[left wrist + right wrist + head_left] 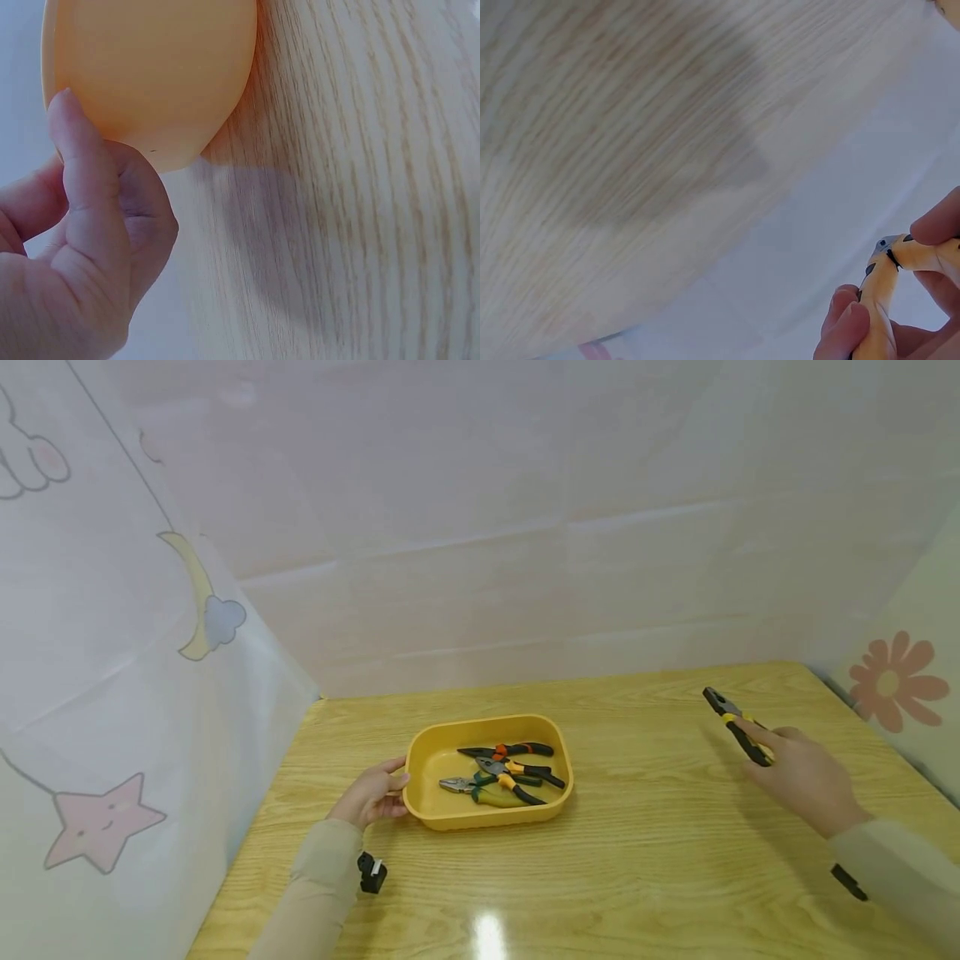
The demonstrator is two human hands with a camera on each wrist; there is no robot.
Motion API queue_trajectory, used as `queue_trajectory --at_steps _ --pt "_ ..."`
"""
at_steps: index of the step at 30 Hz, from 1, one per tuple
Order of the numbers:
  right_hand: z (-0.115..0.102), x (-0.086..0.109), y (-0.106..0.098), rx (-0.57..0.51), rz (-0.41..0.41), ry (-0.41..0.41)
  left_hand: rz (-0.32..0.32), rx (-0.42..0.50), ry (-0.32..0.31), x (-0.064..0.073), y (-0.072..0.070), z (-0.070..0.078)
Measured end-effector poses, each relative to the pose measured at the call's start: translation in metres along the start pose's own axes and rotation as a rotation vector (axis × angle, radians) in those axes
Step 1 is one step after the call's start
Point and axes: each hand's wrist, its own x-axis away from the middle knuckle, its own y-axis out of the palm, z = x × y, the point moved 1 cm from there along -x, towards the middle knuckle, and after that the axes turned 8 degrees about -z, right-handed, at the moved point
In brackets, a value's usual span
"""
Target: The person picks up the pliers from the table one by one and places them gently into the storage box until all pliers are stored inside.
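Note:
On the left of the table, my left hand [375,793] pinches the end of a yellow plastic tray [487,821] between thumb and fingers. The left wrist view shows its thumb and fingers at the tray's wall [157,67]. Several pliers lie overlapping inside: long-nose pliers [528,749] with orange-and-black handles, pliers with yellow-and-black handles, and green-handled pliers [487,797]. Over on the right, above the table, my right hand [810,777] grips pliers [722,702], head pointing away. In the right wrist view, the held pliers' yellow handles [881,296] stand spread, fingers around them.
The wood-grain table [645,860] carries the tray. A pale sheet [480,568] rises behind the table and along both sides, with a star [105,822] and a flower [896,681] printed on it. Small black devices sit at both wrists.

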Motion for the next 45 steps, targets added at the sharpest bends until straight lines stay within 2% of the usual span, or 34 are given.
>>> queue_trajectory --at_steps 7,31,37,45 --pt "-0.011 0.0 -0.003 0.011 -0.002 -0.031 -0.001 0.005 0.002 0.001 0.0 0.0" --pt "-0.045 0.0 -0.003 0.106 0.097 -0.135 -0.031 0.0 0.017 0.003 0.0 0.001" --pt "-0.054 -0.001 -0.003 0.12 0.09 -0.16 -0.028 -0.001 0.025 0.004 0.0 0.001" --pt "-0.065 -0.002 -0.001 0.138 0.127 -0.212 -0.02 0.007 0.019 0.004 0.0 0.001"
